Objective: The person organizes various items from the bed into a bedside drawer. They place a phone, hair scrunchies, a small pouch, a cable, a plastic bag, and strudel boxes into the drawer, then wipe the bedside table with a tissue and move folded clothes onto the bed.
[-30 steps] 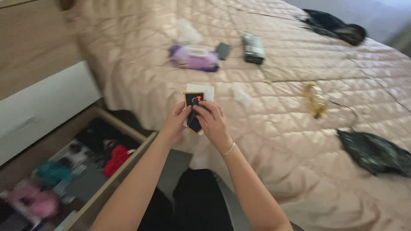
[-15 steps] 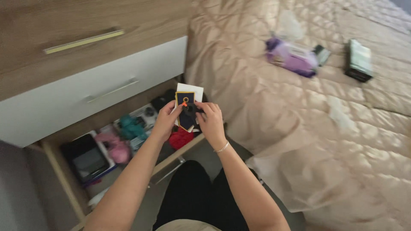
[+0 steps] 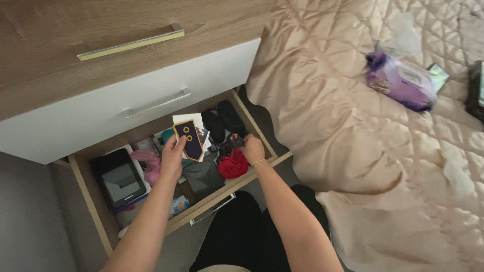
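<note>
The left hand [image 3: 172, 156] is raised over an open bottom drawer [image 3: 93, 206] and grips a small dark blue card [image 3: 190, 139] edged in yellow with two round yellow marks, pinched between thumb and fingers along its lower left edge, with a white card [image 3: 187, 119] showing just behind it. The right hand [image 3: 253, 149] is down inside the drawer at its right side, fingers curled onto a dark item just above a red fabric bundle [image 3: 233, 164]; whether it truly grasps something there is too hidden to tell. A thin bracelet [image 3: 259, 162] sits on that wrist. The drawer belongs to a low wooden chest; above it is a closed white drawer front [image 3: 101, 113] with a metal bar handle, and above that a wood-toned drawer front [image 3: 101, 25] with a pale bar handle. Inside the open drawer, from the left, lie a black tablet [image 3: 117, 180] with a dark screen, something pink [image 3: 149, 161] beside it, grey cloth [image 3: 204, 176] beneath the held card, and two dark oval shapes [image 3: 223, 121] near the back right corner. To the right stands a bed covered by a quilted beige bedspread [image 3: 353, 126] that hangs down close to the drawer's right end. On the bedspread, well apart from the hands, rests a purple soft pack [image 3: 401, 81] with a small shiny item just beside it. The person's dark-clad legs [image 3: 242, 231] fill the lower middle.
</note>
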